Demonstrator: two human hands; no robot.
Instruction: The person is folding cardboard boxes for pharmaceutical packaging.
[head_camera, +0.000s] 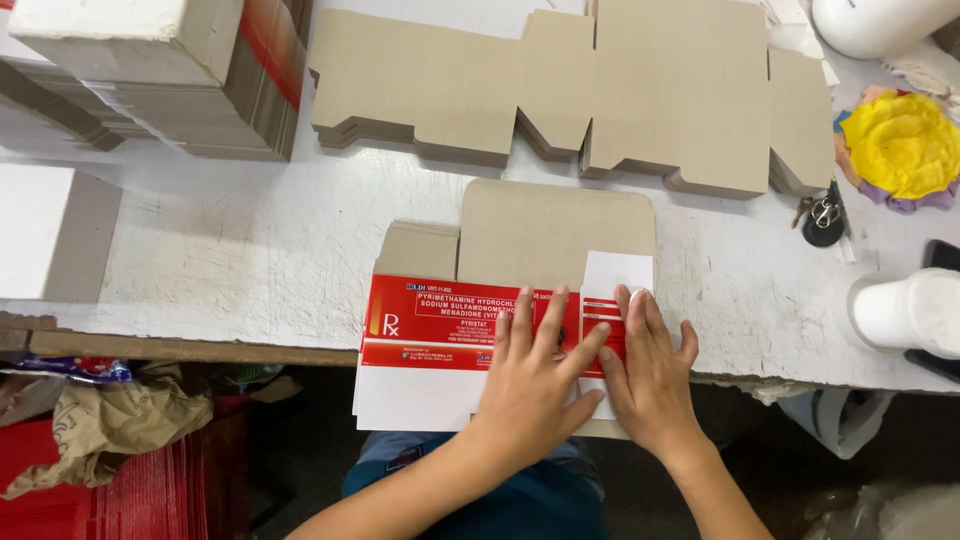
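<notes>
A flat red and white printed carton blank (440, 335) lies at the near edge of the white table (250, 250), its brown inner flaps (550, 230) pointing away from me. My left hand (530, 375) lies flat on the folded red panel, fingers spread. Beside it, my right hand (650, 370) presses flat on the carton's right end, fingertips at a white flap (615, 272). The two hands touch at the thumbs. Neither hand grips anything.
A stack of unfolded brown carton blanks (560, 90) lies across the far middle. Piles of folded cartons (170, 70) stand at the far left. At right are a yellow cloth (900, 140), keys (822, 215) and a white container (905, 310). Crumpled paper (100, 420) lies below left.
</notes>
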